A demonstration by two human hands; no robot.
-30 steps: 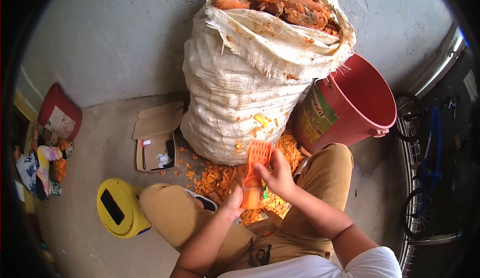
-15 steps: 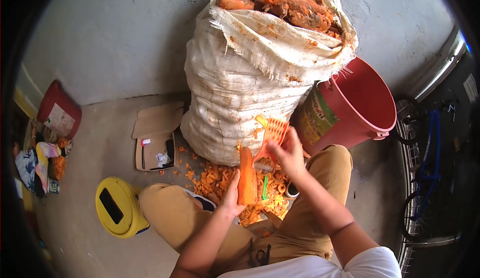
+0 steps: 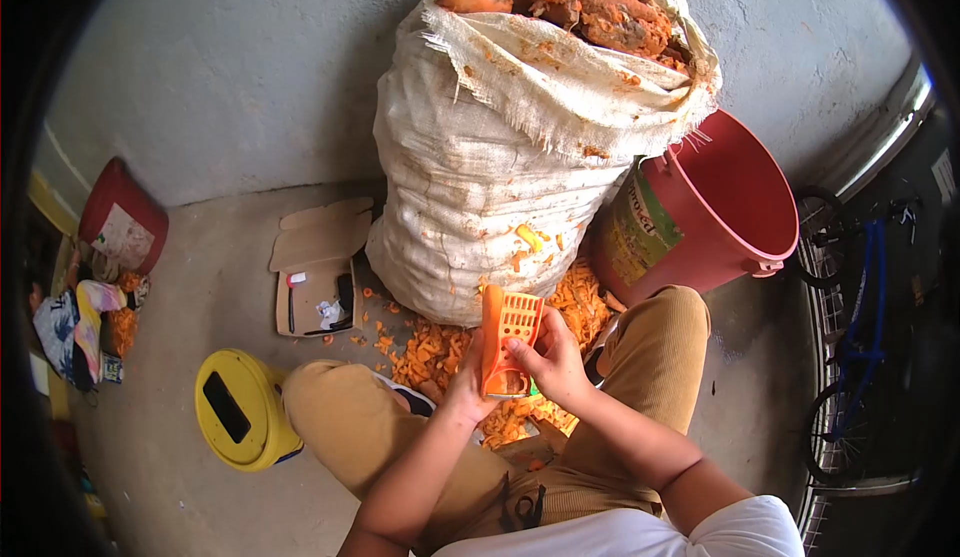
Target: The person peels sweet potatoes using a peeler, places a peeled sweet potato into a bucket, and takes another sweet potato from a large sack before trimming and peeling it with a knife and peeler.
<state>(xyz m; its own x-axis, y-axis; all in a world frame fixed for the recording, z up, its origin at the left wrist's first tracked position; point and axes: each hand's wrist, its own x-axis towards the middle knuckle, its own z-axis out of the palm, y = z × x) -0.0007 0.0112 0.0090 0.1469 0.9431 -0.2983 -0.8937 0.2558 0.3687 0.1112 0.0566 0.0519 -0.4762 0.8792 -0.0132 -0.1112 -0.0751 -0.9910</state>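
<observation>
My left hand (image 3: 470,382) is wrapped round an orange, peeled-looking root (image 3: 491,342), held upright between my knees. In my right hand (image 3: 558,362) is an orange slotted plastic tool (image 3: 521,319), its thumb on the tool's face. The tool lies against the right side of the root and hides part of it. Below both hands, orange peelings (image 3: 430,355) are heaped on the floor. Behind them stands a white woven sack (image 3: 470,177), its open top full of reddish-brown roots (image 3: 600,12).
A red bucket (image 3: 700,247) stands right of the sack. On the left are an open cardboard box (image 3: 285,307), a yellow lidded bucket (image 3: 265,422) with a black phone (image 3: 226,407), and a red container (image 3: 122,222). A blue bicycle (image 3: 860,357) is at the far right.
The slotted tool was lifted away up and to the right of the root half a second ago; my right hand has brought it back down against the root.
</observation>
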